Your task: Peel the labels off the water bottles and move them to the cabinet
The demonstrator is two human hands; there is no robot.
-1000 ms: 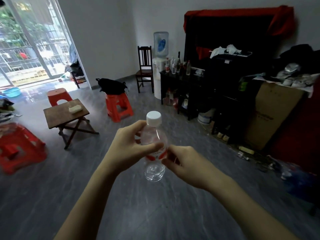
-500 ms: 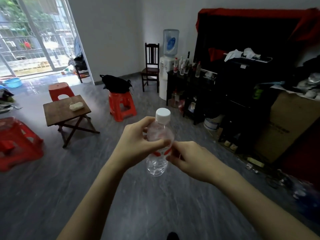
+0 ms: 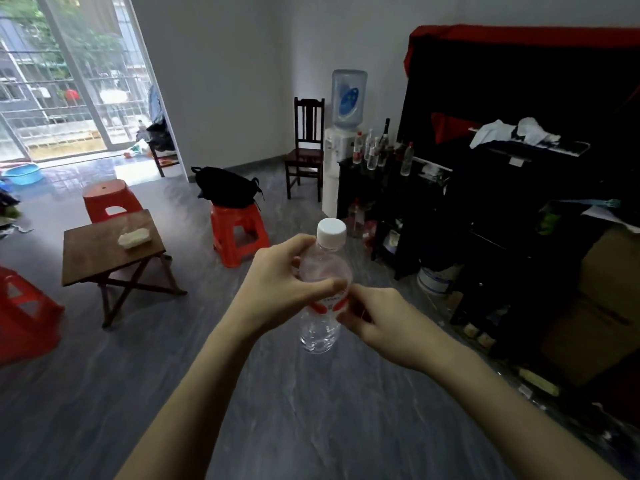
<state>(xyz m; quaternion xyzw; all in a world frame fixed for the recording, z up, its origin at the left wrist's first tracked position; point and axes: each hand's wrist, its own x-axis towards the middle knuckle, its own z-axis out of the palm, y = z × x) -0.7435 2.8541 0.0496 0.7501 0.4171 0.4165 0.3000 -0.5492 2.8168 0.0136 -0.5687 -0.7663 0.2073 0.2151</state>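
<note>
A person holds a clear water bottle (image 3: pixel 320 306) upright in the air over the grey floor (image 3: pixel 311 410), out in front of the body with nothing beneath it but open floor. The left hand (image 3: pixel 277 289) wraps the bottle's upper body just under the white cap (image 3: pixel 331 231), its fingers (image 3: pixel 294 244) curled round the far side and the thumb laid across the front. The right hand (image 3: pixel 377 320) sits just beside the bottle at mid-height, fingers curled and pinching at the edge of the red and white label (image 3: pixel 329 303), which is on the bottle around its middle.

Ahead and to the right stands a dark cabinet (image 3: pixel 391 195) with several bottles (image 3: pixel 377 150) grouped on its top, next to a water dispenser (image 3: pixel 343 133) and a wooden chair (image 3: pixel 306 147). To the left a small wooden folding counter (image 3: pixel 97 251) carries a pale bundle (image 3: pixel 134 237) near its far edge. Red plastic stools (image 3: pixel 239 233) stand around it, one with a black bag (image 3: pixel 225 187) on top.
</note>
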